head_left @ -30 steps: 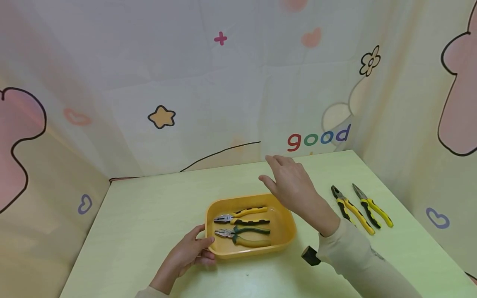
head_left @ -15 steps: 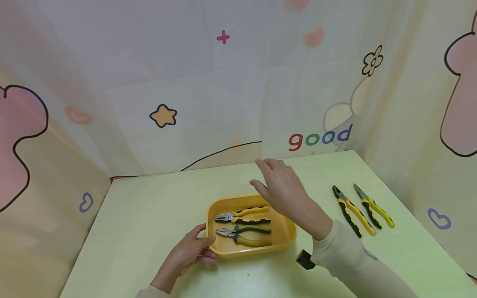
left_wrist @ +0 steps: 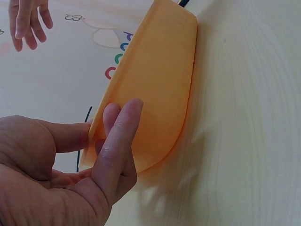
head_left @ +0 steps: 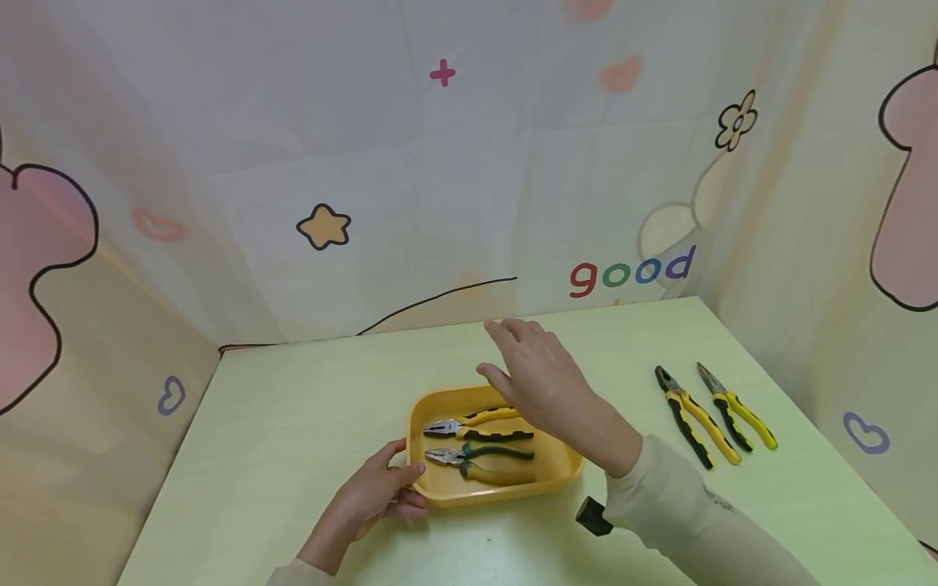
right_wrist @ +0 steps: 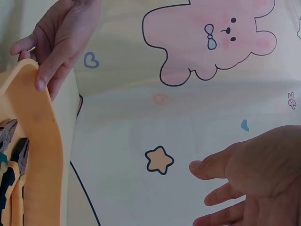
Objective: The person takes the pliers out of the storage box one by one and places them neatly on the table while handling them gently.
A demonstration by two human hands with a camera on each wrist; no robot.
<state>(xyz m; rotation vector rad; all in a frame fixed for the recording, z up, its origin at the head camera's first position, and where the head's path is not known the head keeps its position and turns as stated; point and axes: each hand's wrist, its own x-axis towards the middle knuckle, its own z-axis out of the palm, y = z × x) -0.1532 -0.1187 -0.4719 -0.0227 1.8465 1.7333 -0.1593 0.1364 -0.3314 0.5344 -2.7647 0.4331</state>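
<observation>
A yellow plastic tray (head_left: 484,493) stands on the table, its left end held by my left hand (head_left: 377,488), thumb over the rim and fingers outside. In the left wrist view the same hand (left_wrist: 94,165) pinches the tray's edge. Inside lie yellow-and-black pliers (head_left: 479,427) and, nearer me, green-and-tan pliers (head_left: 479,464), both with heads to the left. My right hand (head_left: 545,374) hovers over the tray's back right part with fingers extended, hiding some of it. It holds nothing, as the right wrist view also shows of that hand (right_wrist: 244,183).
On the right of the table (head_left: 278,423) lie yellow-and-black pliers (head_left: 692,415) and long-nose pliers (head_left: 733,407) with yellow-green handles. A black block (head_left: 593,517) shows beside the right sleeve. A printed curtain (head_left: 410,163) encloses the back and sides.
My right hand has drifted left and slightly down over the tray, covering more of the yellow-and-black pliers' handles. My left hand keeps its grip and the tray stays in place.
</observation>
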